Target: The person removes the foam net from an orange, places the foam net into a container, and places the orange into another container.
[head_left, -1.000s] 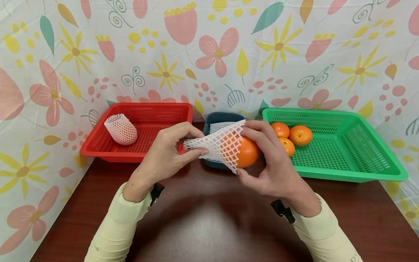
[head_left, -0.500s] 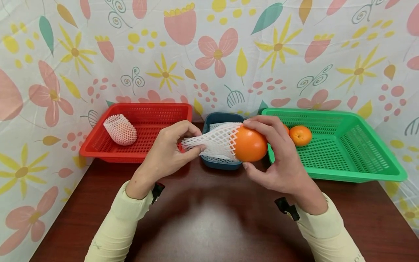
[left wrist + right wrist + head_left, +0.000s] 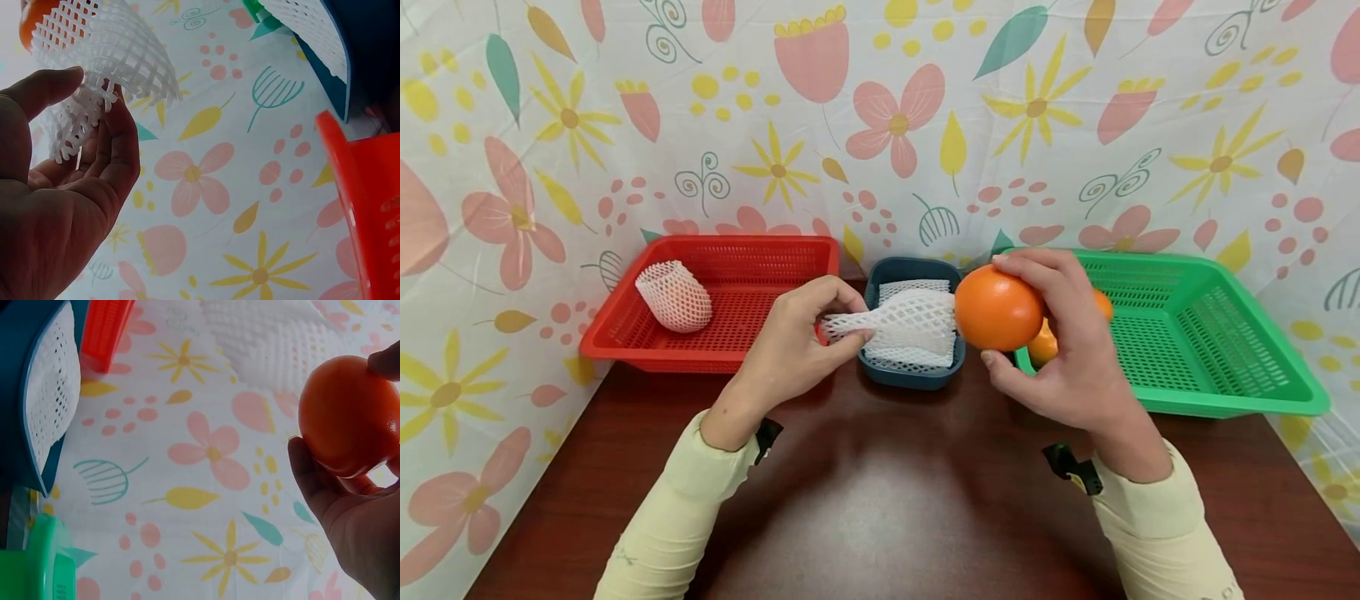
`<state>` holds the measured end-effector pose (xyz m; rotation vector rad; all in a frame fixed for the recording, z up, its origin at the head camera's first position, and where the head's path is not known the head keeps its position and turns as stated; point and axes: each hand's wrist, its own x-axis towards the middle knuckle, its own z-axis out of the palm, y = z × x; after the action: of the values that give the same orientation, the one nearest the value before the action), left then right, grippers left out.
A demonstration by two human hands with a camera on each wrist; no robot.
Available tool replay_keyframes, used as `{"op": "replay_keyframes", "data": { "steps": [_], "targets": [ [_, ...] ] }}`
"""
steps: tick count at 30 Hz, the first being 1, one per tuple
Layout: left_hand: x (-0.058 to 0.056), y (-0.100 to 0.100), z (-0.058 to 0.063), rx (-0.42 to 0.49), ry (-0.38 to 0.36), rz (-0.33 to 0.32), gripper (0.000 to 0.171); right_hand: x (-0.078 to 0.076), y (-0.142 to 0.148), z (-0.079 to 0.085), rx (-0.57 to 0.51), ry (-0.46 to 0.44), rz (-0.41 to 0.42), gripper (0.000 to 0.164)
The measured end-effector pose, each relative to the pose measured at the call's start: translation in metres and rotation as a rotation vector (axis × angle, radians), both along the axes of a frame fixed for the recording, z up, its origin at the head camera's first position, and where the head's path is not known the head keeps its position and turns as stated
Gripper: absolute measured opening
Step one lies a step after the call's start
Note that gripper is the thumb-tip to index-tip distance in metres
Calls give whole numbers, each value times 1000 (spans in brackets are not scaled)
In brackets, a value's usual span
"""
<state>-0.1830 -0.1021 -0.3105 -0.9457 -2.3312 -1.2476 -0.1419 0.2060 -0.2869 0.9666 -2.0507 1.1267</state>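
In the head view my left hand (image 3: 793, 350) pinches the gathered end of a white foam net sleeve (image 3: 902, 317) between thumb and fingers. The sleeve stretches to the right, over a small blue basket (image 3: 910, 379). My right hand (image 3: 1071, 342) grips a bare orange (image 3: 997, 308) at the sleeve's right end, fingertips above and thumb below. In the left wrist view the sleeve (image 3: 109, 44) fans out from the pinch, with the orange (image 3: 30, 28) behind it. The right wrist view shows the whole round orange (image 3: 347, 419) beside the blurred sleeve (image 3: 275, 347).
A red basket (image 3: 760, 364) at the left holds one net-wrapped fruit (image 3: 673, 297). Flat foam nets (image 3: 917, 287) lie in the blue basket. The green basket (image 3: 1225, 404) at the right holds several oranges (image 3: 1043, 343), partly hidden by my right hand. A flowered cloth (image 3: 895, 125) hangs behind the brown table (image 3: 880, 500).
The orange has come out of the net sleeve as my right hand drew it rightward. The emptied sleeve has narrowed and flattened. My left hand keeps its pinch in nearly the same place.
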Motion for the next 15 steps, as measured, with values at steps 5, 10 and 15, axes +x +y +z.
{"op": "replay_keyframes", "data": {
  "steps": [5, 10, 15],
  "targets": [
    [-2, 5, -6, -1, 1, -11, 25, 2, 1, 6, -44, 18, -28, 72],
    [-4, 11, -13, 1, 17, 14, 24, 1, 6, 9, -93, 22, -20, 71],
    [-6, 15, -18, -5, 11, 37, 25, -4, 12, 13, -137, 45, 23, 70]
  ]
}}
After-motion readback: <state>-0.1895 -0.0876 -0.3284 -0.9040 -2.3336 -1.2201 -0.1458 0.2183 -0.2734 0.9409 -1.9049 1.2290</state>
